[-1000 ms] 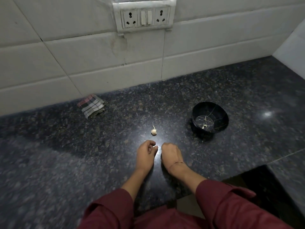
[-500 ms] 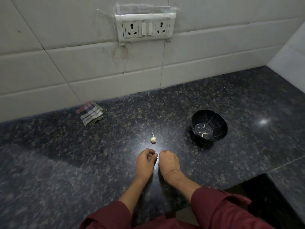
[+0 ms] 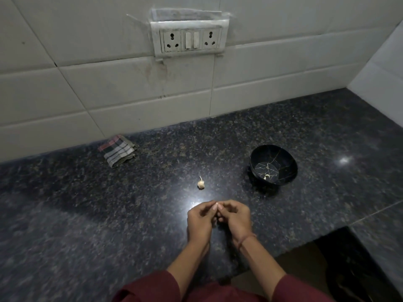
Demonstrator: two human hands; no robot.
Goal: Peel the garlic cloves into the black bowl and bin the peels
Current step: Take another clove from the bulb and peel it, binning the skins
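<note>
Short of the black bowl [image 3: 283,162], left hand [image 3: 199,219] and right hand [image 3: 235,219] pinch a clove (hidden, I reckon); squeezed hard, it may squirt away.

Both arms wear loose, dark maroon cloth sleeves. The left sleeve [image 3: 150,286] and right sleeve [image 3: 303,288] end near the elbows, leaving the forearms bare. A thin reddish-brown thread band [image 3: 247,237] circles the wrist behind the right hand [image 3: 234,216].
</note>
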